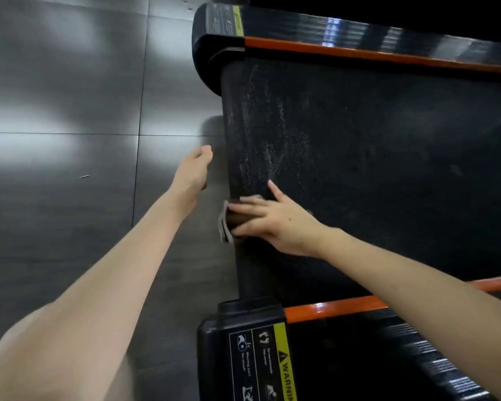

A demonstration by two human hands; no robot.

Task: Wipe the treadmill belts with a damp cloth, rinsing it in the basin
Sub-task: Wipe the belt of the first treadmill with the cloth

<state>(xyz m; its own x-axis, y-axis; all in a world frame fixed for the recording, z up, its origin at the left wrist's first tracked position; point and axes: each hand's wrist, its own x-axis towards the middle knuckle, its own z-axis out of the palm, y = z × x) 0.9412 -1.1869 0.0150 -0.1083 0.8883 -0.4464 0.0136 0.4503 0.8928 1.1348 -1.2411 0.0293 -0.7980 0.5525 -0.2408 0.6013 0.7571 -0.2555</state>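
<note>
Now pressing the pale grey cloth point(224, 227) onto the nine-o'clock end of the black textured treadmill belt point(359, 154) with the straight-fingered right hand point(272, 221), empty loosely curled left hand point(191, 175) apart at eleven o'clock, risking the overhanging cloth edge slipping floorward.

Cloth point(224, 224) mostly hidden under right hand point(275, 222); fingertips of left hand point(193, 175) out of sight

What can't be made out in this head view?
All head view:
Cloth: mostly under the right hand; only an edge shows.
Left hand: fingers point away from the camera, so the grip is unreadable.
Warning label: small print too small and blurred.
Treadmill belt: far part cut off by the right edge.
Basin: out of frame.
</note>
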